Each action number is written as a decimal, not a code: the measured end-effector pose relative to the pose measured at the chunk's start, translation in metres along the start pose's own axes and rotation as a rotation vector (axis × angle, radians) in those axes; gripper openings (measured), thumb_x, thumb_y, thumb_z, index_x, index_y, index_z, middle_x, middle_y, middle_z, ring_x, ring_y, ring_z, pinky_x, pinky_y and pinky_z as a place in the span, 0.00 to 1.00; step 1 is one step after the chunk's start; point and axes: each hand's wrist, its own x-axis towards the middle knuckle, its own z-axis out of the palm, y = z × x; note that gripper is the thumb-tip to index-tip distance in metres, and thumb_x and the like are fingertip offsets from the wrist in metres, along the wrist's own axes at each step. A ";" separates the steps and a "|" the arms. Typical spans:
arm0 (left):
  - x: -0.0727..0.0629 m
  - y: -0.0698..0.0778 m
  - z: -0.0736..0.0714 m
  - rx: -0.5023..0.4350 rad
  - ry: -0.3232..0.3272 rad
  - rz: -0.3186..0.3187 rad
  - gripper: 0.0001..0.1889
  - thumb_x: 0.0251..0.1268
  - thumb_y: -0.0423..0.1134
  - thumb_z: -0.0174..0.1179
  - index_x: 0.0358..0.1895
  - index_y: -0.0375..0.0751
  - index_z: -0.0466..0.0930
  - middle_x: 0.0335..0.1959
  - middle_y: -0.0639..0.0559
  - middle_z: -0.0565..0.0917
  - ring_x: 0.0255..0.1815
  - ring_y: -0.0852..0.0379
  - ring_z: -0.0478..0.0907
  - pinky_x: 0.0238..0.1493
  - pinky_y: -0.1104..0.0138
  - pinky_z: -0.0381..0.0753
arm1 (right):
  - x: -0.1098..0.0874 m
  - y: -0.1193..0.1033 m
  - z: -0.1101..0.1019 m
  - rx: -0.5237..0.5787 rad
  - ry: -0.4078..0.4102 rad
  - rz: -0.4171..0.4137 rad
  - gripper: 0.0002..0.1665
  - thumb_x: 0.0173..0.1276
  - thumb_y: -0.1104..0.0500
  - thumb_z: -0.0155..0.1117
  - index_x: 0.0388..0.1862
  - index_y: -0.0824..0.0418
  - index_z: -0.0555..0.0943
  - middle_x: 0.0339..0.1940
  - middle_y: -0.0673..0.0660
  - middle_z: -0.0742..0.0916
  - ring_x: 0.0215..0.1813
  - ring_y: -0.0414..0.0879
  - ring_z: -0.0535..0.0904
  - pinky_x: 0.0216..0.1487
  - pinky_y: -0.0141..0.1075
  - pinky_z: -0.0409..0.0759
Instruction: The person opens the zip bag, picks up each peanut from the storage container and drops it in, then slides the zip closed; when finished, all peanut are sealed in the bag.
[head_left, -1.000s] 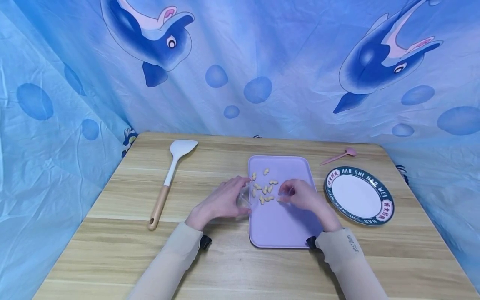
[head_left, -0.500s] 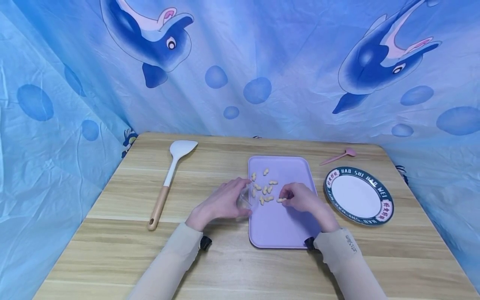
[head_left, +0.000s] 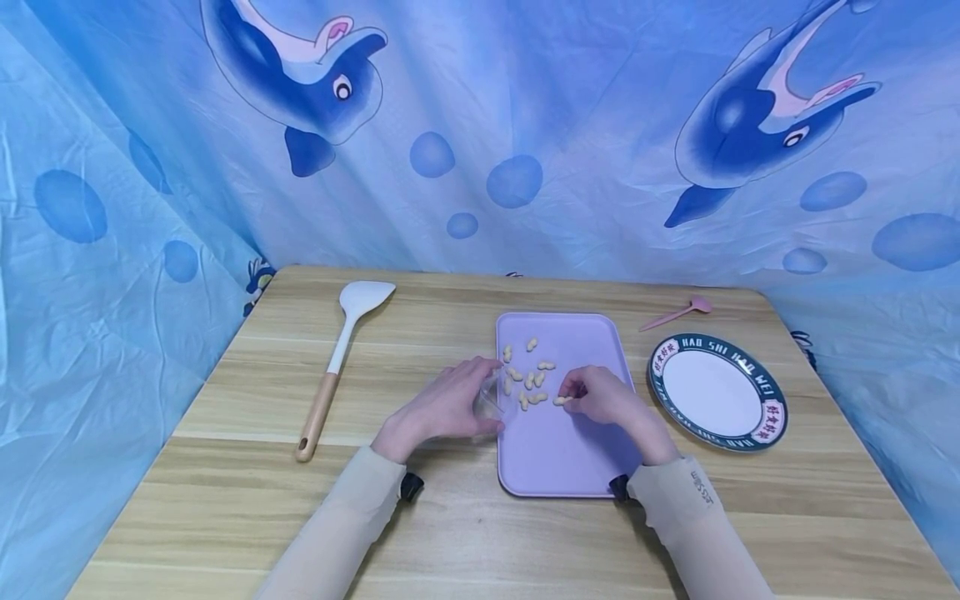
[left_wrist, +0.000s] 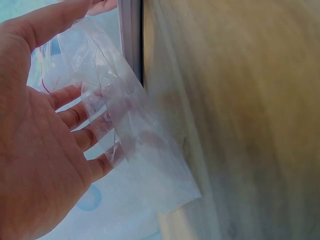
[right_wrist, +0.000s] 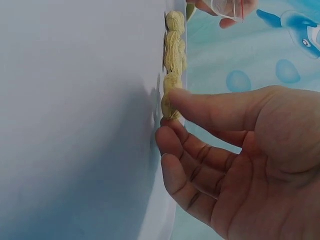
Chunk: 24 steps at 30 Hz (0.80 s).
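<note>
My left hand (head_left: 447,404) holds a clear plastic zip bag (left_wrist: 137,145) at the left edge of the lilac tray (head_left: 558,458). A red line runs along the bag's mouth, and the left wrist view shows fingers through the film. Over the tray, my right hand (head_left: 609,396) pinches a peanut (head_left: 560,401) between thumb and fingertips. That peanut is close to the tray surface; whether it touches is unclear. Several unshelled peanuts (head_left: 538,397) lie scattered on the tray's upper left part, between the two hands.
To the left lies a white spatula (head_left: 342,343) with a wooden handle. A round plate (head_left: 712,392) with a dark green lettered rim stands right of the tray, and a small pink spoon (head_left: 678,312) lies behind it. A blue dolphin-print curtain (head_left: 465,108) hangs around the wooden table (head_left: 442,533).
My right hand has shifted slightly right and toward me, and the peanut at its fingertips shows more clearly. The left hand with the bag stays almost in place.
</note>
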 end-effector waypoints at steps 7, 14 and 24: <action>0.000 0.000 0.001 0.000 -0.006 0.005 0.48 0.51 0.56 0.74 0.74 0.44 0.62 0.67 0.49 0.73 0.68 0.52 0.68 0.71 0.49 0.62 | -0.002 -0.005 -0.003 0.026 0.045 -0.038 0.04 0.62 0.68 0.69 0.34 0.61 0.84 0.30 0.52 0.82 0.34 0.46 0.75 0.36 0.38 0.76; 0.000 0.003 0.002 -0.003 -0.023 0.034 0.49 0.50 0.56 0.74 0.74 0.41 0.61 0.65 0.47 0.73 0.67 0.51 0.68 0.71 0.46 0.61 | -0.008 -0.021 -0.004 0.038 0.120 -0.177 0.06 0.62 0.71 0.67 0.35 0.62 0.84 0.31 0.52 0.84 0.34 0.45 0.77 0.37 0.37 0.77; 0.001 0.005 0.002 -0.001 -0.030 0.049 0.50 0.49 0.57 0.75 0.74 0.40 0.62 0.64 0.48 0.73 0.62 0.54 0.71 0.68 0.50 0.64 | -0.016 -0.048 0.004 0.048 0.170 -0.354 0.07 0.63 0.70 0.70 0.39 0.61 0.85 0.36 0.51 0.84 0.37 0.44 0.79 0.39 0.37 0.80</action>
